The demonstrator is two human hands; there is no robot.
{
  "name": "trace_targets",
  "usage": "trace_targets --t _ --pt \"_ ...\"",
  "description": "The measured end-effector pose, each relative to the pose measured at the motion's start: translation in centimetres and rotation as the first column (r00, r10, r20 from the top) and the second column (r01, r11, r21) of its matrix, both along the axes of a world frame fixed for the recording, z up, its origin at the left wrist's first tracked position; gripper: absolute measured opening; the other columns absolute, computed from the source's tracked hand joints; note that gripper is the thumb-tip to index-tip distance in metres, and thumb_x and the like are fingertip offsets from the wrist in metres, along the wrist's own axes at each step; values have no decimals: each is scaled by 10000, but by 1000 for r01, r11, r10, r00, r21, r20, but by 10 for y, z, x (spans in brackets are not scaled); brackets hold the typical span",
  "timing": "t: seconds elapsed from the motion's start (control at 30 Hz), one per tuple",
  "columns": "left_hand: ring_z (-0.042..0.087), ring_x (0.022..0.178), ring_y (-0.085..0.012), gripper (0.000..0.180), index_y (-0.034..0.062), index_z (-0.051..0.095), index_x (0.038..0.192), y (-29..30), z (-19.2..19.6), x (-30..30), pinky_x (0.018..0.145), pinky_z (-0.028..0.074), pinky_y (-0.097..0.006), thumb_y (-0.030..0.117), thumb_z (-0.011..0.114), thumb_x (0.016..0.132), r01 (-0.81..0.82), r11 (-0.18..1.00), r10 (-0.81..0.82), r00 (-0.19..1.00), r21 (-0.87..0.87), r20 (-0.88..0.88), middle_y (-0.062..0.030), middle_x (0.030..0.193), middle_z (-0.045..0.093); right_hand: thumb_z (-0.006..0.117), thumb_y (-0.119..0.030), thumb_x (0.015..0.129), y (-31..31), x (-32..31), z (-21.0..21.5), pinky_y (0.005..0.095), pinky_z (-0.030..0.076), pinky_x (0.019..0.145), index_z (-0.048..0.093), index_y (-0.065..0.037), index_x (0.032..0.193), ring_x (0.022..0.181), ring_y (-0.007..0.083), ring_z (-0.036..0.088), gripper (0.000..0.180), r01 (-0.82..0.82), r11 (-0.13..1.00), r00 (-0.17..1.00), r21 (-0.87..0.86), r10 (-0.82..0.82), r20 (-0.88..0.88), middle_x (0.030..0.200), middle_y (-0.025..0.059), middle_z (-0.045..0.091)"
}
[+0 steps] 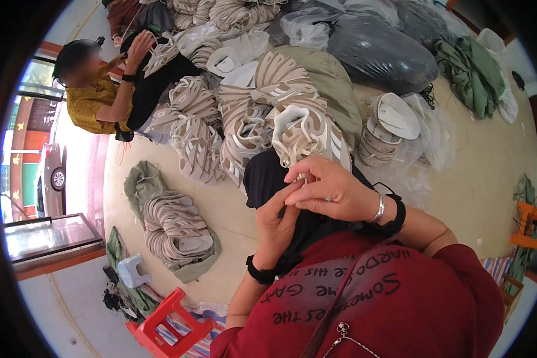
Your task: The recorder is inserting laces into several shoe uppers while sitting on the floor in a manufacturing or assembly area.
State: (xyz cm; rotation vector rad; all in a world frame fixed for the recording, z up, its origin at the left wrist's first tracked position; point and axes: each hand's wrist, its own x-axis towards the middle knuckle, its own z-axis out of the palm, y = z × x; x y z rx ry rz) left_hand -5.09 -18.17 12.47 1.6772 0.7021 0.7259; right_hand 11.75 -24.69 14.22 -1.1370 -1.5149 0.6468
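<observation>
A beige and white shoe upper (307, 134) rests at my dark-clothed knee, its pale laces hanging toward my hands. My left hand (276, 224) is closed, thumb and fingertips pressed together just below the upper. Across from it, my right hand (334, 188) pinches at the same spot, fingers bent and almost touching the left ones. A short bit of pale shoelace (302, 177) shows between the fingertips; the rest of it is hidden by the fingers. More beige shoe uppers (244, 134) lie nested in rows just beyond.
A curled stack of uppers (173, 224) lies on green cloth at left. Another stack (379, 140) stands at right beside clear plastic. Dark plastic bags (382, 53) fill the back. A co-worker (98, 89) sits far left. A red stool (173, 322) is near left.
</observation>
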Motion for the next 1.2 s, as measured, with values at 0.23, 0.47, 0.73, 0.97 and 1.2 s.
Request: trace_targets --t 0.23,0.47,0.73,0.97,1.2 --pt "664 787 -221 291 24 678 1099 12 10 -14 699 508 -301 16 669 808 187 891 -171 982 415 -76 -101 903 692 735 -95 789 -13 -2 22 339 407 845 720 -177 1016 994 209 510 242 -53 996 976 69 37 217 1129 18 586" --pt "667 759 -223 268 30 691 1055 3 18 -9 648 512 -296 30 687 787 137 896 -146 989 422 -10 -97 852 679 754 -115 761 -15 1 34 369 374 904 708 -200 1023 1023 229 509 279 -63 984 950 166 8 311 1144 -16 596" --pt "665 812 -246 209 35 686 990 5 20 -5 683 516 -313 8 680 784 146 891 -148 989 429 -30 -112 908 670 678 -164 831 -11 4 34 411 394 921 681 -149 1040 1087 264 516 209 -119 982 969 149 82 233 1147 45 574" --pt "635 777 -184 138 27 683 992 48 27 -8 668 503 -284 -2 630 868 -99 825 114 993 556 8 -90 876 670 580 -69 857 1 51 12 358 430 942 652 -82 1119 1096 253 538 272 284 959 942 24 -284 179 1200 97 553" --pt "622 775 -119 248 -47 601 1148 86 41 13 731 518 -253 126 516 991 -133 990 137 988 -52 76 -92 947 656 594 -41 816 7 56 -29 362 438 941 638 -48 1065 1081 297 548 254 348 936 913 -49 -327 242 1161 110 545"
